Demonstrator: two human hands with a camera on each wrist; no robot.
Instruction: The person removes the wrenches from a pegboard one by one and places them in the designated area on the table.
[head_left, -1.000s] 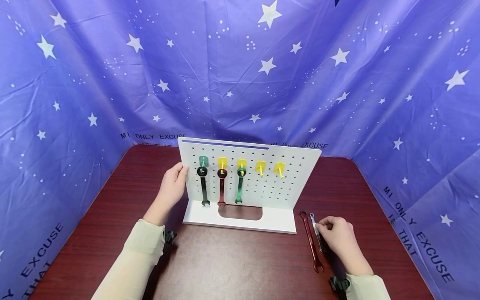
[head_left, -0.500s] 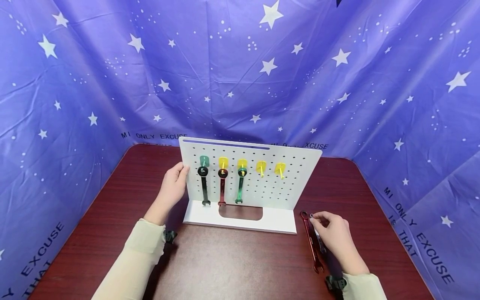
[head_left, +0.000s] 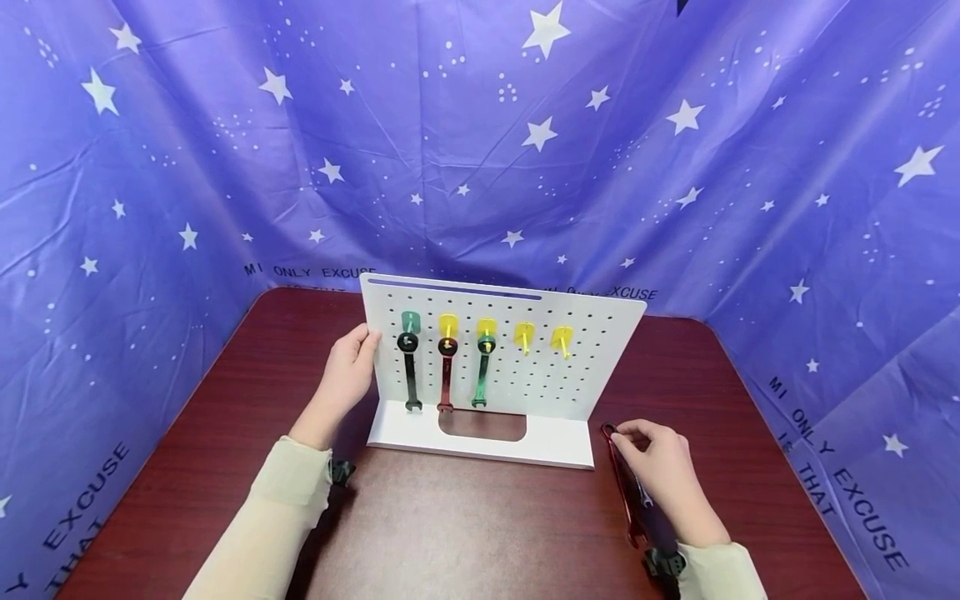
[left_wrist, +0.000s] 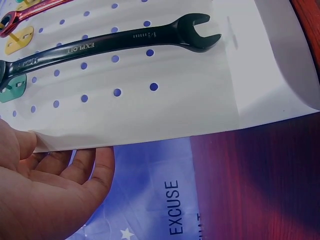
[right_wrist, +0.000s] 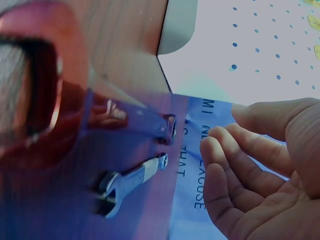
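My left hand (head_left: 351, 371) grips the left edge of a white pegboard stand (head_left: 480, 453), thumb on the front and fingers behind it. On its pegs hang a black combination wrench (left_wrist: 120, 40), a red wrench (head_left: 446, 379) and a green wrench (head_left: 482, 379). At the right of the table my right hand (head_left: 660, 462) hovers beside the ring end of a second red wrench (head_left: 621, 483). Its thumb and fingers are loosely bent, apart, and hold nothing in the right wrist view. A small silver wrench (right_wrist: 132, 182) lies beside that red one, partly hidden by the hand in the head view.
Two yellow hooks (head_left: 562, 342) on the board's right side carry no wrench. The dark red wooden table (head_left: 465, 533) spreads in front of the stand. A blue curtain with white stars (head_left: 480, 150) surrounds the table's back and sides.
My right hand has moved left and slightly away from me, from over the silver wrench to the ring end of the red one. The left hand stays on the board.
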